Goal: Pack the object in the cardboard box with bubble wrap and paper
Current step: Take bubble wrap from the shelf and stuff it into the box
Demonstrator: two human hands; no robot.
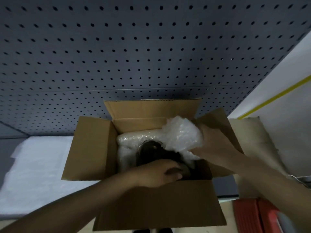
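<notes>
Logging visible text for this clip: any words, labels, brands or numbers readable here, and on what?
None readable: the brown cardboard box, clear bubble wrap, dark round object, grey pegboard wall and red case at lower right show no legible print.

Box point(87, 148), white sheet point(38, 165), paper point(262, 140) on bench point(5, 148)

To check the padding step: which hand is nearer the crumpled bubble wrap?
Right. The right hand holds the bubble wrap at its right; the left hand is lower, on the dark object.
</notes>
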